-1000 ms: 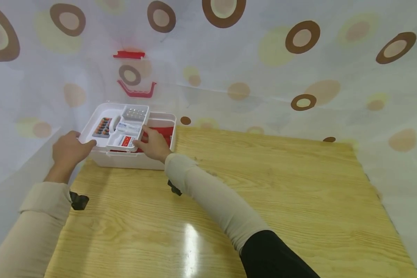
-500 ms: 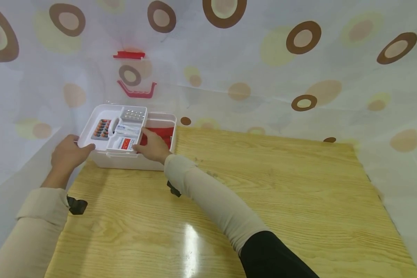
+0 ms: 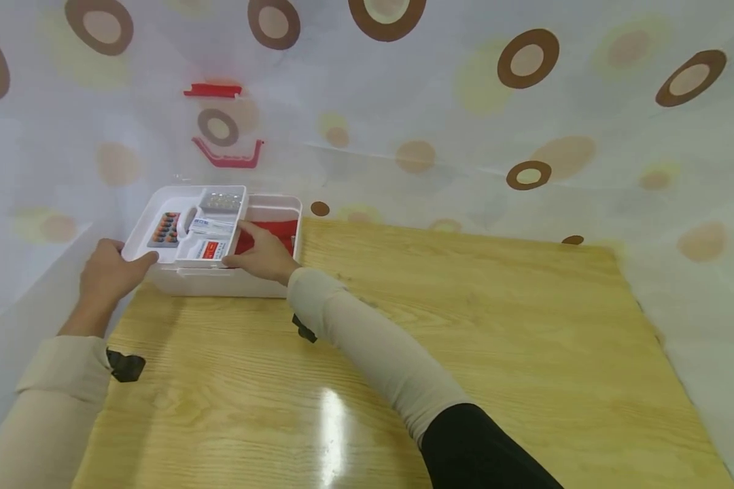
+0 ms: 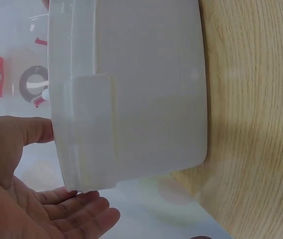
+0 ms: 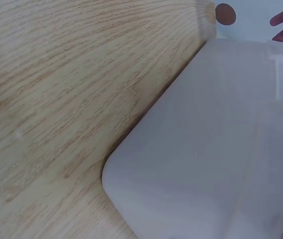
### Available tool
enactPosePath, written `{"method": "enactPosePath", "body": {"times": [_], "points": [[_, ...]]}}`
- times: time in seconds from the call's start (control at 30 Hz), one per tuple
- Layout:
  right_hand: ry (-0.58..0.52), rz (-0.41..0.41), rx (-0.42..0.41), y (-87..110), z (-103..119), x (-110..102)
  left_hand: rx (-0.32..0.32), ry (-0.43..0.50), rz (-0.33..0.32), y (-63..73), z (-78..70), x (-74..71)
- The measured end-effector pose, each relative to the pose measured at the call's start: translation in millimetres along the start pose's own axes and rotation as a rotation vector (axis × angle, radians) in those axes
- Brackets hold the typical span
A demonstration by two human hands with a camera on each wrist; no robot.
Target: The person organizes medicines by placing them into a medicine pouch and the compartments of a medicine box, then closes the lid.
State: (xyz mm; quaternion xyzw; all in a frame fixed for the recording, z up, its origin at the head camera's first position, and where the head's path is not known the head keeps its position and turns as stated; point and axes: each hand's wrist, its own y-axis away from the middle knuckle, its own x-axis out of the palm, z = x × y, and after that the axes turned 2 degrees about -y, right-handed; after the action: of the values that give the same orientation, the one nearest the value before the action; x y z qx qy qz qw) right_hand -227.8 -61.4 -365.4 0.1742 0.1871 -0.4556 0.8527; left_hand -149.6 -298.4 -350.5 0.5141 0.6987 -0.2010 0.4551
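A white tray (image 3: 172, 199) with a raised handle lies across the left of a white medicine box (image 3: 226, 284), its left end past the box's side. The tray carries a blister pack of capsules (image 3: 164, 231), a clear blister pack (image 3: 222, 202), a blue-and-white packet (image 3: 213, 226) and a red-and-white packet (image 3: 211, 250). My left hand (image 3: 111, 274) holds the tray's front-left corner between thumb and fingers. At the tray's right edge my right hand (image 3: 261, 257) pinches the rim, thumb in front. Red items (image 3: 284, 232) show inside the box's uncovered right part.
The box's clear lid, with a red handle (image 3: 226, 161) and red label (image 3: 213, 89), stands raised against the patterned backdrop (image 3: 367, 122). Backdrop walls close off the left and back. The wooden table (image 3: 465, 326) extends right and toward me.
The tray has slid a little to the left over the box, both hands moving along with it and uncovering slightly more of the box's right part. The head view has shifted slightly.
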Motion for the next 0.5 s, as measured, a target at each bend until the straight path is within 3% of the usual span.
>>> {"method": "enactPosePath", "body": {"times": [0.3, 0.5], "points": [[0.148, 0.039, 0.014, 2.2, 4.5, 0.1, -0.004, 0.014, 0.035, 1.2, 4.5, -1.1], [0.199, 0.045, 0.003, 4.0, 2.2, -0.6, 0.035, -0.025, 0.061, 0.1, 1.0, -0.3]]}}
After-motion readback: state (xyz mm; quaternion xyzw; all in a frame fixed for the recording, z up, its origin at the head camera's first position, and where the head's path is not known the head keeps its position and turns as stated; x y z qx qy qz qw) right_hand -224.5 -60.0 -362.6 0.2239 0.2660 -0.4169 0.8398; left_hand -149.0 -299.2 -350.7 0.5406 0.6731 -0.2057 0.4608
